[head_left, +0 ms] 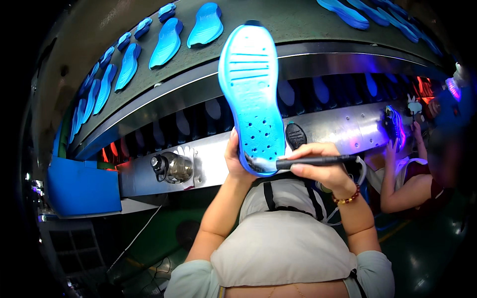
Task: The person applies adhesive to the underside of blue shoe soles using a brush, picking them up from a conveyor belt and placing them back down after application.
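A blue shoe sole (253, 94) stands upright in front of me, its ribbed and holed face turned toward me. A small dark piece shows at its top end. My left hand (236, 158) grips the sole's lower left edge, the fingers partly hidden behind it. In my right hand (320, 169) is a black-handled brush (318, 160), held between thumb and fingers. Its bristles (258, 163) touch the sole's lower end. A pale hose runs from near the handle's rear end. Behind the sole, a small black sole (296, 136) rests on the metal ledge.
Several blue soles (166, 43) lie on the dark conveyor belt (293, 30) beyond. Below it, dark soles line a lower shelf. A bottle (174, 167) sits on the metal ledge (208, 166) at left. To the right, a co-worker (405, 186) handles a shoe (395, 126).
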Motion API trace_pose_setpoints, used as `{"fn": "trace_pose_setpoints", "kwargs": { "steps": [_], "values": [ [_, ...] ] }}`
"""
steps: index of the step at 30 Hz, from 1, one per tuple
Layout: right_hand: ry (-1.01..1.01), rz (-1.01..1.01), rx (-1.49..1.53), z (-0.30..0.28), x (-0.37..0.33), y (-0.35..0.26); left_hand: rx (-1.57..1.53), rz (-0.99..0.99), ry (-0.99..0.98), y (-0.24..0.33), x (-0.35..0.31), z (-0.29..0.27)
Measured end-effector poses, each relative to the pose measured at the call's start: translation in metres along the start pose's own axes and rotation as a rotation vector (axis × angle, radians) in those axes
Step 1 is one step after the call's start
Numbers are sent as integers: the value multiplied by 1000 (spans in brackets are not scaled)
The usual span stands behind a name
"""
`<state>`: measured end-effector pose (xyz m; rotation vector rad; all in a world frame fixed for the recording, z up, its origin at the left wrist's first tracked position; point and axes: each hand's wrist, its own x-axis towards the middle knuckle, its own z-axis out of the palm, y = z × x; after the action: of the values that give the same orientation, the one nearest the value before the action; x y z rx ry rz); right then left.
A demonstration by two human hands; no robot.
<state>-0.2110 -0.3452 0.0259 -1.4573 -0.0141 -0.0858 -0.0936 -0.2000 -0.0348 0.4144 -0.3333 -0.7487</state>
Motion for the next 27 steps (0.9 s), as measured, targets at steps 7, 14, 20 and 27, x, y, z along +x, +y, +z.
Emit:
{"fn": "trace_pose_setpoints", "kwargs": {
  "steps": [7,14,20,27],
  "values": [
    [-195,-84,-144,-19,8,1,178,-352,1,28,-2,9],
    [-470,-275,-252,-29,9,-14,219,-774,85,50,-2,14],
    [-718,-249,-472,-39,14,-31,663,-976,-57,54,6,32],
    [-575,-297,-522,-47,6,-16,663,-970,63,58,8,21]
  ]
}}
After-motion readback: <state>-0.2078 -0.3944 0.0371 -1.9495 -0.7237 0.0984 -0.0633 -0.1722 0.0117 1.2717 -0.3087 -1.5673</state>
